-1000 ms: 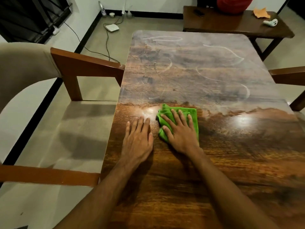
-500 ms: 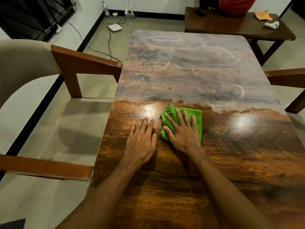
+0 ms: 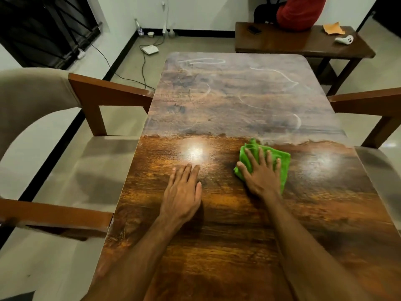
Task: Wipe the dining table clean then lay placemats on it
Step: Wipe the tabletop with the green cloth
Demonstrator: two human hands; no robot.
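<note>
Green cloth [image 3: 284, 160] sits on the dining table [image 3: 238, 240] approx mid-width, right at the ragged line where the glossy near half meets the hazy film [image 3: 234, 94] over the far half, which shows pale curved streaks. Head view: right hand [image 3: 261, 173] lies palm-down on top of the cloth, fingers straight & spread, pressing it to the wood w/o curling round it. Cloth pokes out beyond the fingertips, along the hand's right side, and under the thumb at the left. Left hand [image 3: 183, 190] is flat on bare tabletop, palm down, fingers straight & close together, holding nothing. It lies left of the cloth, not touching it, w/ a strip of bare wood between. Its fingertips are just below a bright glare spot [image 3: 193, 152]; a 2nd, dimmer glare is right of the cloth. Both forearms reach in from the bottom edge. Wood-armed chair [image 3: 108, 92] w/ beige padding stands at the table's left side, another chair arm [image 3: 366, 101] at the right. Bg: dark wooden bench [image 3: 303, 45] beyond the far end w/ an orange rag [image 3: 333, 29], a small white object [image 3: 345, 39], and a person in red [image 3: 301, 11] seated on it. White box [image 3: 149, 49] w/ cables on the floor.
</note>
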